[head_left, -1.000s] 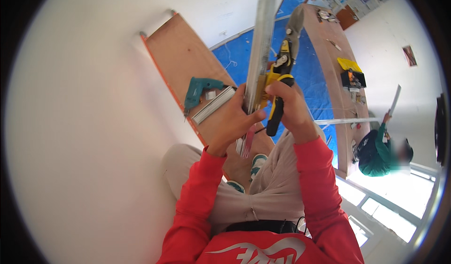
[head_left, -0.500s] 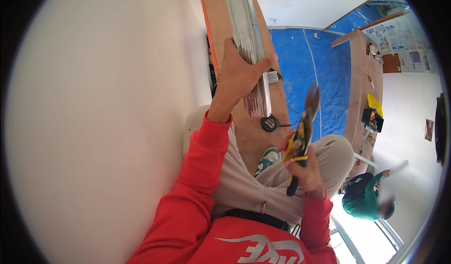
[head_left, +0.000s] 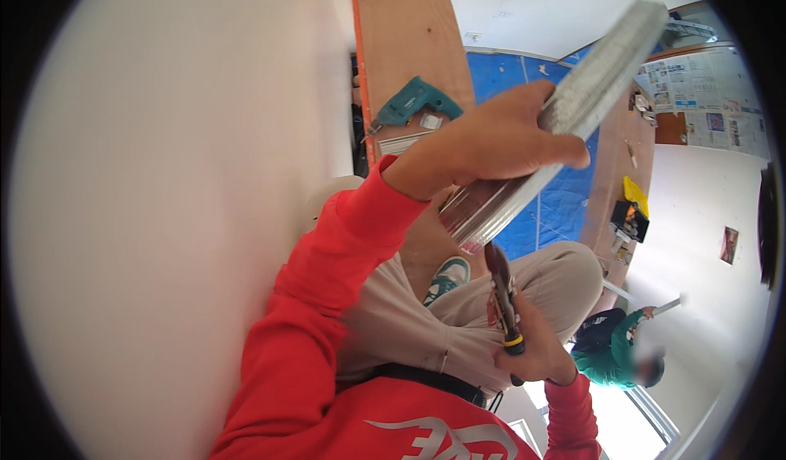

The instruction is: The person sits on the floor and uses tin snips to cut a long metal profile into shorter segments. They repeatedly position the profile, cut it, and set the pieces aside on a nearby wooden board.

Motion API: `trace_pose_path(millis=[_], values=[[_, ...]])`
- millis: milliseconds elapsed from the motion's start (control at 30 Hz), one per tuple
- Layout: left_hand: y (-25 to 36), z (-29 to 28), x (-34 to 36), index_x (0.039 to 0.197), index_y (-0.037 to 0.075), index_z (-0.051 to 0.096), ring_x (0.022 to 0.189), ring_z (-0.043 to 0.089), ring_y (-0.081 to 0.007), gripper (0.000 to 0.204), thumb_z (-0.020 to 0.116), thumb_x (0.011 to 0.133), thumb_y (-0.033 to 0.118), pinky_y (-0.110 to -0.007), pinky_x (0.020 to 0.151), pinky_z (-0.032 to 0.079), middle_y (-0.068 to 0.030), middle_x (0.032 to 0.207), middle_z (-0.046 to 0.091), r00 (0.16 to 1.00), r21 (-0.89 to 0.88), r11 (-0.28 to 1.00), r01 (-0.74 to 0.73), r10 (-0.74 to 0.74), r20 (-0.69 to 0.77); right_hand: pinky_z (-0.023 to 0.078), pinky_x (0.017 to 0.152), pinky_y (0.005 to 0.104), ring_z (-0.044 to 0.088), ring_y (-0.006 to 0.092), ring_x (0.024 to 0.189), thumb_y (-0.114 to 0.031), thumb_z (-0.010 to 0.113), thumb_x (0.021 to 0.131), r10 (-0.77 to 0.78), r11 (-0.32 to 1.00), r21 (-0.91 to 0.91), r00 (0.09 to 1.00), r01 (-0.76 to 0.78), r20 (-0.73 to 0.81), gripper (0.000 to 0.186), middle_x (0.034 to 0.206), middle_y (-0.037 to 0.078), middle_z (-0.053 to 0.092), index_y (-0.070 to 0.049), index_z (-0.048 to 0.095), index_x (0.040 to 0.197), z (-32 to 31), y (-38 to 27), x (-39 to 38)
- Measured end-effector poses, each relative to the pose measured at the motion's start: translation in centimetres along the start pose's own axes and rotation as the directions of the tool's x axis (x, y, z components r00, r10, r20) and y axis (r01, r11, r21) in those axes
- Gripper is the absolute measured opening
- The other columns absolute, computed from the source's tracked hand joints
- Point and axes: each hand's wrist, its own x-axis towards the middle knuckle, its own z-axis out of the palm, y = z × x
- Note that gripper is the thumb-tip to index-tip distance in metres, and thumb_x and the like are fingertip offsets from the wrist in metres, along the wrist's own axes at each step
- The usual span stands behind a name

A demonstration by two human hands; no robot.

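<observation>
Raised higher and tilted since a moment ago, the metal channel (head_left: 573, 108) sits clamped in the left hand (head_left: 483, 145) above the plank, while the right hand (head_left: 532, 354) grips tin snips (head_left: 501, 292) whose upturned blades could nick that wrist.

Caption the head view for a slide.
Left hand grips a metal channel aloft; right hand holds snips above the lap.

A teal drill (head_left: 412, 101) lies on the plank (head_left: 405, 34) beside my white wall (head_left: 164, 214); blue tarp (head_left: 565, 202) covers the floor.
</observation>
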Motion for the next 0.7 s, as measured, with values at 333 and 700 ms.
trace_pose_path(millis=[333, 700], values=[[3.1, 1.8, -2.1, 0.131, -0.007, 0.054, 0.085, 0.066, -0.0249, 0.071, 0.078, 0.083, 0.039, -0.037, 0.075, 0.053, -0.0172, 0.097, 0.068, 0.974, 0.039, 0.995, 0.087, -0.093, 0.206, 0.050, 0.090, 0.0433, 0.063, 0.0375, 0.094, -0.018, 0.074, 0.070, -0.010, 0.995, -0.095, 0.999, 0.013, 0.038, 0.076, 0.101, 0.020, 0.062, 0.004, 0.046, 0.137, 0.1, -1.7, -0.9], [3.9, 1.9, -2.5, 0.134, -0.005, 0.054, 0.083, 0.067, -0.0254, 0.073, 0.077, 0.082, 0.040, -0.037, 0.076, 0.053, -0.0169, 0.097, 0.069, 0.971, 0.056, 0.992, 0.113, -0.122, 0.206, 0.049, 0.095, 0.0442, 0.063, 0.0406, 0.101, -0.016, 0.074, 0.072, -0.029, 0.997, -0.071, 0.995, 0.036, 0.091, 0.077, 0.108, 0.023, 0.063, 0.004, 0.043, 0.140, -0.2, -2.1, -1.2]])
